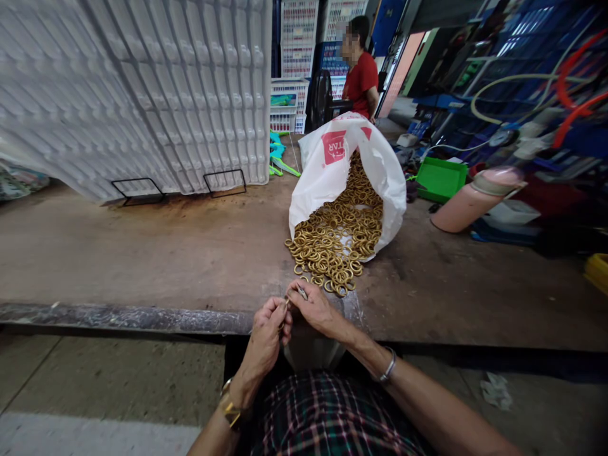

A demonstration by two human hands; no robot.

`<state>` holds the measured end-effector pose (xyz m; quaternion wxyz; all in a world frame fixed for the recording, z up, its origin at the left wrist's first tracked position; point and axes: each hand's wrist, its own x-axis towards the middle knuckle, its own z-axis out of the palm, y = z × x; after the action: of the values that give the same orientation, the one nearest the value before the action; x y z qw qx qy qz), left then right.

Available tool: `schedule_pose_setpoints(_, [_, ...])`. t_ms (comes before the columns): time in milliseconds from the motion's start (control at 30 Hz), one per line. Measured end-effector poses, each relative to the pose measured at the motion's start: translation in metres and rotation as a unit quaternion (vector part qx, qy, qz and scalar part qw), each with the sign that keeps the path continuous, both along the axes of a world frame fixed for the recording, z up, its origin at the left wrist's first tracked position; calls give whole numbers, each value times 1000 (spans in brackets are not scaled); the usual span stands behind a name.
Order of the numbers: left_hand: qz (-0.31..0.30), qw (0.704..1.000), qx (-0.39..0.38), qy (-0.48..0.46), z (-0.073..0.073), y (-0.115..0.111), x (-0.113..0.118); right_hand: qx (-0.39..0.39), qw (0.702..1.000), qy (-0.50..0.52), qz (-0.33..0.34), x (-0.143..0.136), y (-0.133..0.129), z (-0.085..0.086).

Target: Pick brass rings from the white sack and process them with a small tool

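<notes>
My left hand (pixel 272 329) is closed near the table's front edge, with part of a brass-coloured ring (pixel 281 328) showing between its fingers. My right hand (pixel 316 309) meets it fingertip to fingertip. A small grey metal tool (pixel 303 293) sticks out of the right hand's grip; its exact kind is too small to make out. Just beyond the hands, a heap of brass-coloured rings (pixel 327 253) spills from the mouth of a white plastic sack (pixel 313 183) with red print, lying on its side.
The wooden table (pixel 166 259) spans the view. Stacked ribbed white plastic trays (pixel 190 95) lean on black wire stands at left. To the right are a green bin (pixel 441 179), a pink bottle (pixel 468 202) and hoses. A person in red (pixel 363 82) is behind the sack.
</notes>
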<state>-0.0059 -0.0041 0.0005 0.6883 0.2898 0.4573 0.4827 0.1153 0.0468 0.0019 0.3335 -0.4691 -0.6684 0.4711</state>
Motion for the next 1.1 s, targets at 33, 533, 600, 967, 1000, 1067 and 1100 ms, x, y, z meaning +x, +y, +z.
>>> schedule_pose_setpoints(33, [1, 1000, 0, 0, 0, 0, 0, 4, 1000, -9, -4, 0, 0, -1])
schedule_pose_setpoints(533, [30, 995, 24, 90, -8, -2, 3, 131, 902, -401, 92, 7, -15, -2])
schedule_pose_setpoints(600, [34, 994, 27, 100, -8, -2, 3, 128, 901, -406, 90, 6, -15, -3])
schedule_pose_setpoints(967, [42, 986, 37, 159, -12, 0, 6, 100, 885, -444, 93, 3, -14, -3])
schedule_pose_setpoints(1000, [44, 985, 40, 165, -12, -1, 6, 102, 884, -446, 95, 2, -13, -2])
schedule_pose_setpoints(1067, [45, 982, 51, 176, -9, -5, 6, 106, 880, -453, 92, 2, -9, -1])
schedule_pose_setpoints(1100, [40, 982, 58, 178, -5, -8, 7, 105, 878, -458, 89, 2, -7, -1])
